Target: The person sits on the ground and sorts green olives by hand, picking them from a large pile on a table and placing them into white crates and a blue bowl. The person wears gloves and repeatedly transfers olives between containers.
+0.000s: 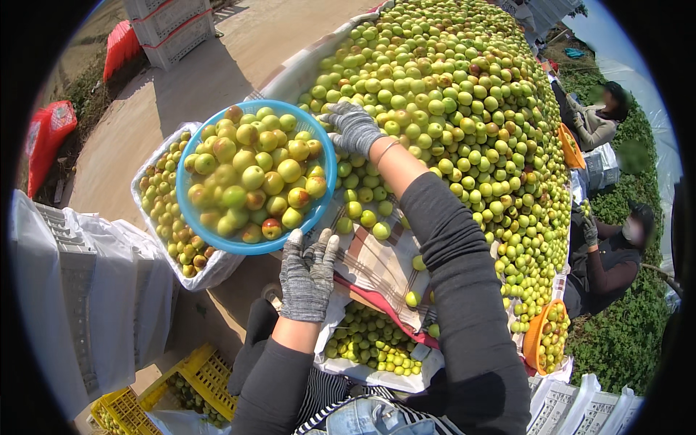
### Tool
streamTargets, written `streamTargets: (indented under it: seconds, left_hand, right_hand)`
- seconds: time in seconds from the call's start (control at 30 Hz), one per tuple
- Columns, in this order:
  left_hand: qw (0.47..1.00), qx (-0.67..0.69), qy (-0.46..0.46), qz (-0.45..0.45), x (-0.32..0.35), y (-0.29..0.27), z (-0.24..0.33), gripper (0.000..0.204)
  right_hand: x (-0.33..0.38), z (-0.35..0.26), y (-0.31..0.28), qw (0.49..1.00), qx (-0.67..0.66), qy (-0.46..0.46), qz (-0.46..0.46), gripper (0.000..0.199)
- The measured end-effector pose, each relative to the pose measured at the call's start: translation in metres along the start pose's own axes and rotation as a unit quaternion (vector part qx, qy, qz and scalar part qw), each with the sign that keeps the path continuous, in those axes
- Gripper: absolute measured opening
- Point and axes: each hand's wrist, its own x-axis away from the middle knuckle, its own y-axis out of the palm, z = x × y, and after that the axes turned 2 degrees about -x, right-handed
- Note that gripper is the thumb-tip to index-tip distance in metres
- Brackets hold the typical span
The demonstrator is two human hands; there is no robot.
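Jujube-like fruit [253, 177] fills the blue basket [246, 249], left of centre, nearly to its rim, while a large heap [464, 94] at upper right looks left over. The basket's lower edge is beside the left hand [307, 279], fingers spread; its right edge, beside the right hand [354, 130], fingers loosely extended; neither shows a clear hold.

Basin [239, 247] left of centre, fruit [253, 177] within, overlapping a fruit-filled crate [217, 275] at its lower left. Fruit heap [464, 130] spans centre to upper right, on cloth [380, 270]. Second loaded crate [429, 370] at lower centre, below the cloth. Two baskets [532, 339] along the heap's right edge.
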Motion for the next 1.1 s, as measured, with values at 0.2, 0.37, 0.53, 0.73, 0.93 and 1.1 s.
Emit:
streamTargets:
  seconds: [0.2,0.37,0.53,0.73,0.93,1.1]
  left_hand:
    - [0.999,0.019,-0.032,0.040,-0.023,0.008,0.021,0.034]
    - [0.999,0.009,-0.040,0.014,-0.029,0.000,0.024,0.035]
    - [1.000,0.014,0.017,0.009,-0.032,-0.005,0.018,0.039]
    - [0.999,0.013,0.019,0.034,-0.033,-0.001,0.019,0.037]
    - [0.996,0.042,0.019,0.073,-0.035,0.009,0.019,0.034]
    - [0.998,0.042,0.002,0.053,-0.039,0.005,0.020,0.028]
  right_hand:
    - [-0.052,0.004,0.017,0.998,-0.032,-0.035,-0.050,0.049]
    - [-0.067,0.007,0.019,0.969,-0.153,0.003,-0.192,0.043]
    - [-0.041,-0.008,0.006,0.971,-0.043,-0.028,-0.235,0.057]
    - [0.023,-0.025,-0.010,0.967,-0.031,-0.014,-0.251,0.064]
    - [0.117,-0.026,-0.004,0.980,-0.028,-0.019,-0.197,0.059]
    - [0.205,0.001,0.007,0.992,-0.038,-0.005,-0.119,0.053]
